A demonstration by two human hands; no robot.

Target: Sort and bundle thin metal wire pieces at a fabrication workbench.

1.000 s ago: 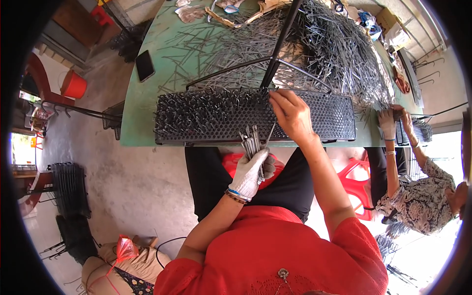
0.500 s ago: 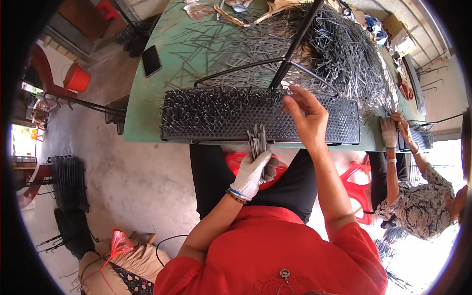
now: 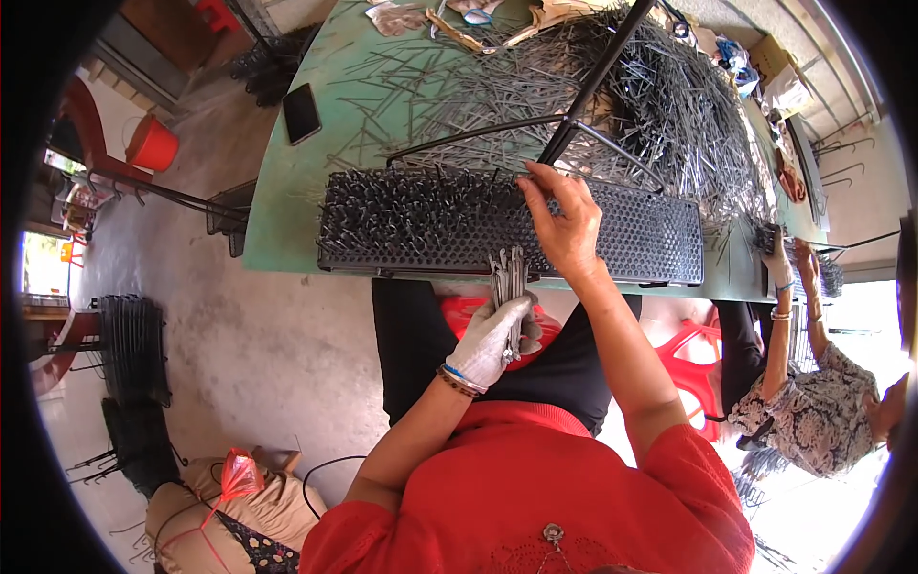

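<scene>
White cotton glove on the left hand [image 3: 492,340]; fingers closed around a bundle of thin grey strips [image 3: 510,275], held upright just in front of the tray's near edge. Bracelets at the left wrist, next to the glove's cuff.

Right hand [image 3: 568,225]: bare, raised over the tray, fingers bent, thumb and forefinger close together near its far edge. Cannot tell whether a strip is pinched between them.

Black tray [image 3: 655,239]: long, full of round holes, lying along the near edge of the table, beneath the right hand. Left part densely set with standing strips [image 3: 406,215], many leaning; right part shows bare holes. Black metal frame [image 3: 612,62] rises behind the tray, its slanting bars above the table.

Green table [image 3: 282,215]: loose strips scattered behind the tray, thickening into a large tangled pile [image 3: 684,115] toward the right. Black phone [image 3: 301,114] near the left edge. Crumpled pale cloth [image 3: 397,19] at the far side.

Farther right: a co-worker in a patterned shirt [image 3: 813,411], both arms reaching to the table's right end; details of the hands too small to read. Red stool [image 3: 693,368] between the two people.

Left side: red bucket [image 3: 153,143] well apart from the table; stacked black racks [image 3: 132,349] lower down, beyond the concrete floor [image 3: 258,354].
</scene>
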